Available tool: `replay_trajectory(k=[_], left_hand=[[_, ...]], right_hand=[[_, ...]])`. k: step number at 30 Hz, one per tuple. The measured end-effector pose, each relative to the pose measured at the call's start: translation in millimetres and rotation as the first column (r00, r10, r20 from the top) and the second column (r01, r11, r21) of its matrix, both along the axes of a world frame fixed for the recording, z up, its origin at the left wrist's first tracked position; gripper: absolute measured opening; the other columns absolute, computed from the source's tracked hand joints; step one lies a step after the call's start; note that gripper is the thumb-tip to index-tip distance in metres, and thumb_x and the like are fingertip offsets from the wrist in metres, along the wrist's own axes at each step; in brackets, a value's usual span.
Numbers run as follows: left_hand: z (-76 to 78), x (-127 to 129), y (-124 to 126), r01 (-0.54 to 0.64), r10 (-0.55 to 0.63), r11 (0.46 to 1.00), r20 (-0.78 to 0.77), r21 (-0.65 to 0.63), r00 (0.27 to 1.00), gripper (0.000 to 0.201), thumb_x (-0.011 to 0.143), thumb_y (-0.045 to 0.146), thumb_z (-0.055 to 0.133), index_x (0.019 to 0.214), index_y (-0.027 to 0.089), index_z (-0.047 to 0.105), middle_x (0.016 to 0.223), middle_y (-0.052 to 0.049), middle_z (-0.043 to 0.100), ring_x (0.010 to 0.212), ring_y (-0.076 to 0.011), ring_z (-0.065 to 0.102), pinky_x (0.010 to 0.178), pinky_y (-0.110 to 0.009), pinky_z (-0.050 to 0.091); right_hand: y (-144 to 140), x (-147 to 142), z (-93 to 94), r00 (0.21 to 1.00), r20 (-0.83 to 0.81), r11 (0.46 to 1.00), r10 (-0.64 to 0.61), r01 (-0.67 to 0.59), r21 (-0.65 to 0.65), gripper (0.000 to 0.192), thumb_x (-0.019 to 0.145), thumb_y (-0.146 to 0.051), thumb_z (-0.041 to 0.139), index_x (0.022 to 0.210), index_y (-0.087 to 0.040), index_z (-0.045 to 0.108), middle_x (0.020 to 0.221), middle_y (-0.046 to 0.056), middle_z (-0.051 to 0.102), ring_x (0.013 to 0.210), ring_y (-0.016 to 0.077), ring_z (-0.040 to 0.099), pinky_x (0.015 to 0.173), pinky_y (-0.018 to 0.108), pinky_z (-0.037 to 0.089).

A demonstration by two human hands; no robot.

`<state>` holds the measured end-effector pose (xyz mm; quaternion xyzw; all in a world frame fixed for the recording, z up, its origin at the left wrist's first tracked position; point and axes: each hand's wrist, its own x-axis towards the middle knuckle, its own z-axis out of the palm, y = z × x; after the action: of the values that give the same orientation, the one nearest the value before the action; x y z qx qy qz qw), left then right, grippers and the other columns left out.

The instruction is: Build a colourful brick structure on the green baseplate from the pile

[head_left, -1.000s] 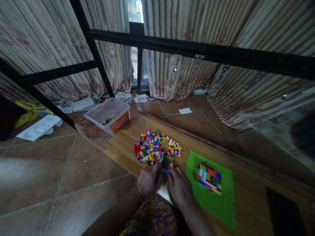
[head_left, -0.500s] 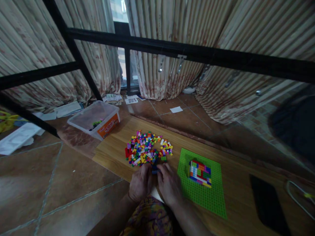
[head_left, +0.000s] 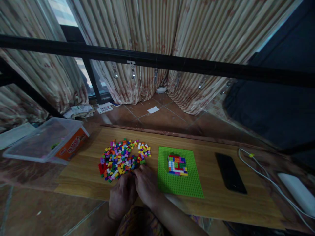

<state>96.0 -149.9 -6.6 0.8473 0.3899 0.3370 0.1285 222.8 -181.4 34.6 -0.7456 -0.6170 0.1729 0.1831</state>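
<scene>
My left hand (head_left: 122,190) and my right hand (head_left: 145,183) meet at the near side of a loose heap of small coloured building bricks (head_left: 120,159). Fingers of both are bent and pressed together around a dark blue building brick, which they almost wholly cover now; a moment ago it showed between the fingertips. To the right of my right hand lies a green studded baseplate (head_left: 180,186). On it stands a low rectangular build of bricks in mixed colours (head_left: 177,165), apart from my hands.
Under these lies a wooden board (head_left: 209,205). A clear plastic tub (head_left: 46,131) with an orange label stands at the left. At right are a black phone (head_left: 230,172), a white cable (head_left: 265,173) and a white box-shaped device (head_left: 296,193). Black rails (head_left: 147,57) and curtains stand behind.
The view has turned to the right, so the board and tub appear further left. My hands stay together beside the heap, and the blue brick between them has become mostly hidden.
</scene>
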Motion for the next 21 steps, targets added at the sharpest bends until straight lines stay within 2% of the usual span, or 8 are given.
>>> replay_trajectory(k=[4,10,21], left_hand=[[1.8,0.6,1.2,0.036,-0.034,0.999,-0.051,0.029,0.998,0.020,0.087,0.032,0.047,0.103,0.020,0.050,0.083,-0.004,0.066,0.069,-0.0170,0.066,0.058,-0.025,0.051],[1.0,1.9,3.8,-0.008,0.026,0.989,-0.121,0.146,0.992,0.029,0.085,0.037,0.050,0.107,0.019,0.053,0.086,-0.007,0.067,0.078,-0.0213,0.066,0.061,-0.028,0.052],[-0.8,0.6,6.3,0.058,-0.026,0.978,-0.156,0.202,0.987,0.021,0.088,0.034,0.049,0.102,0.019,0.053,0.084,-0.007,0.067,0.075,-0.0200,0.066,0.061,-0.027,0.051]], right_hand=[[0.6,-0.3,2.7,1.000,-0.003,1.000,-0.012,0.012,-0.021,0.021,0.092,-0.013,0.046,0.093,-0.020,0.065,0.099,0.005,0.064,0.096,0.0196,0.057,0.082,0.030,0.045],[0.9,0.4,0.4,0.999,0.028,1.000,-0.019,0.019,0.003,0.019,0.092,-0.015,0.046,0.090,-0.020,0.065,0.097,0.005,0.064,0.095,0.0201,0.058,0.081,0.030,0.045],[-2.3,0.6,-5.3,0.997,-0.035,0.995,-0.076,0.078,0.056,0.016,0.091,-0.015,0.048,0.091,-0.021,0.063,0.097,0.004,0.064,0.094,0.0189,0.058,0.081,0.028,0.045]])
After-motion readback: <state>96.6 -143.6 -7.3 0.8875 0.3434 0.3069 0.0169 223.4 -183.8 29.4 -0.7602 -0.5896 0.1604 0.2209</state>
